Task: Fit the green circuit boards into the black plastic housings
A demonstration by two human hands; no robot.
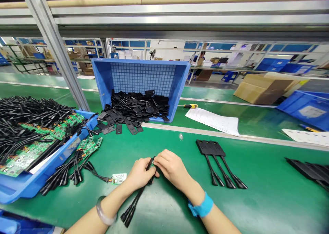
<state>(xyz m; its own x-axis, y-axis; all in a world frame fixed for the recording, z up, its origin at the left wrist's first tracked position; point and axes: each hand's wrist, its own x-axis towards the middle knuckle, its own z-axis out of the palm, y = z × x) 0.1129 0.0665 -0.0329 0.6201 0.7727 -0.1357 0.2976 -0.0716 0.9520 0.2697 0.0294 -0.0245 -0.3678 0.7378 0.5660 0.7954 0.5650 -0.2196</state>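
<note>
Between my two hands, over the green bench, is a small circuit board with black cables (pixel 135 204), partly set against a black plastic casing. My left hand (pixel 141 174) is closed around it, and the connector ends of its cables hang toward me. The fingertips of my right hand (pixel 169 165) pinch the board's upper end; my fingers hide most of it. To the left lies a single green-and-white board (pixel 119 179) with its cable. On the right, three black cased units (pixel 210 148) rest side by side, their cables pointing toward me.
A blue bin (pixel 183 90) tipped on its side spills black plastic covers (pixel 133 107). At left, a blue tray (pixel 64 155) overflows with cabled boards. Beyond the bench's metal strip lie a yellow screwdriver (pixel 190 106) and a paper sheet (pixel 212 121). More black parts (pixel 311 170) sit far right.
</note>
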